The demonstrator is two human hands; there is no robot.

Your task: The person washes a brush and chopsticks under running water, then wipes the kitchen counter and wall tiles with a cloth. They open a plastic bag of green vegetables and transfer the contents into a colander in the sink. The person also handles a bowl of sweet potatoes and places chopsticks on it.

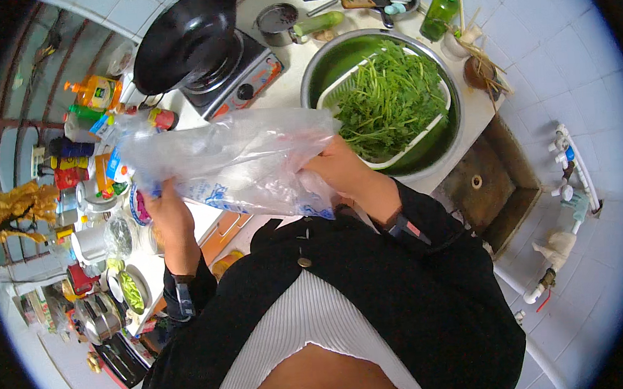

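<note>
A clear plastic bag (232,151) with blue printing is stretched between both hands in front of my body. At its left end my left hand (172,220) grips the edge, partly blurred. My right hand (348,175) has its fingers closed on the bag's right part, just beside a large metal basin (457,146). In the basin a white plastic basket (393,161) holds leafy greens (391,97), with green-tinted liquid around it. I cannot tell whether anything is inside the bag.
A black wok (181,41) stands tilted on a portable gas stove (247,88). Behind are a small pot (278,23) and a peeled cucumber or gourd piece (318,24). Bottles and jars crowd the left counter. At right are a green bottle (440,15) and a stone sink (478,183).
</note>
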